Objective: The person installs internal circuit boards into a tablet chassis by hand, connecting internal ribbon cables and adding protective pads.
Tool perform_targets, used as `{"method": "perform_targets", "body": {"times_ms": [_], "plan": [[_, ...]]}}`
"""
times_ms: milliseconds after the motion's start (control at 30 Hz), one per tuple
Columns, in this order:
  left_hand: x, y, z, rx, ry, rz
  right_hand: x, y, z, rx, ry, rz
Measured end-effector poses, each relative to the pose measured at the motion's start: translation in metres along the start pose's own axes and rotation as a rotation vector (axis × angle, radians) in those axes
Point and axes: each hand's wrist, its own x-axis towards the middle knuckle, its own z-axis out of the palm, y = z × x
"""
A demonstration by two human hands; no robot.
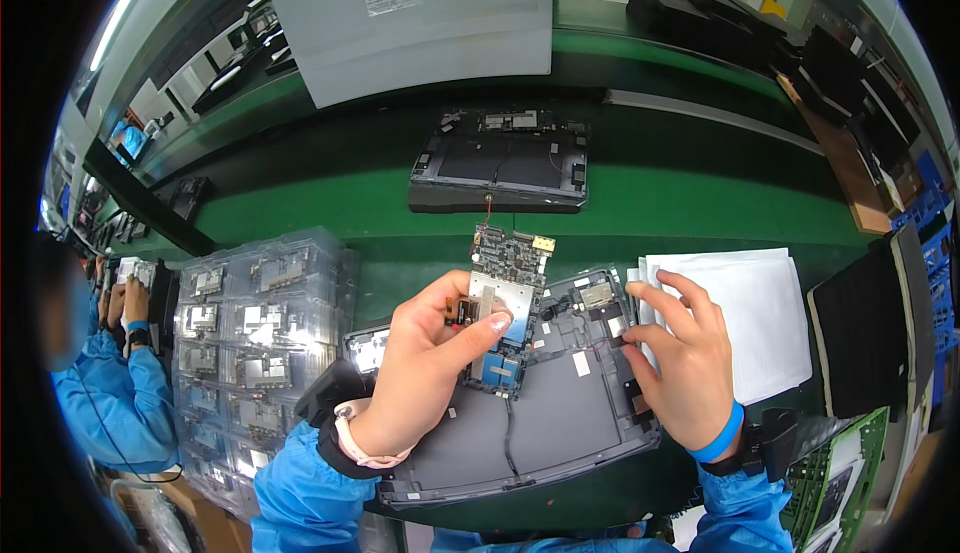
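Note:
My left hand (432, 353) grips a narrow circuit board (508, 253), its thumb pressed on the board's silvery metal plate. The board stands tilted over a dark grey device housing (560, 433), which lies on the green bench in front of me. A black cable runs down the housing's middle. At the housing's upper right corner is my right hand (685, 353), fingers bent and spread, with no object visible in it. Its fingertips are at the housing's right edge; whether they touch it I cannot tell. My palm and fingers hide part of the board's lower left side.
Stacked clear plastic trays (265, 323) with several circuit boards stand at the left. Another opened device (505, 158) lies farther back, below a grey panel (420, 23). White sheets (745, 323) and a black padded board (865, 323) are at the right. A co-worker's blue sleeve (125, 393) shows far left.

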Motion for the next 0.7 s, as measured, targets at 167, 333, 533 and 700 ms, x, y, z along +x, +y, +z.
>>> {"method": "perform_targets", "body": {"times_ms": [167, 333, 533, 700], "plan": [[-0.003, 0.001, -0.003, -0.056, 0.001, 0.005, 0.003, -0.012, 0.001, 0.011, 0.012, -0.026], [-0.003, 0.000, 0.001, -0.030, 0.028, 0.046, 0.007, -0.022, 0.011, 0.164, -0.001, -0.086], [-0.003, 0.005, 0.001, -0.006, -0.033, 0.016, 0.013, -0.022, 0.018, 0.029, 0.005, -0.113], [-0.005, 0.002, 0.003, 0.027, -0.014, 0.071, 0.013, -0.020, 0.020, 0.039, -0.011, -0.144]]}}
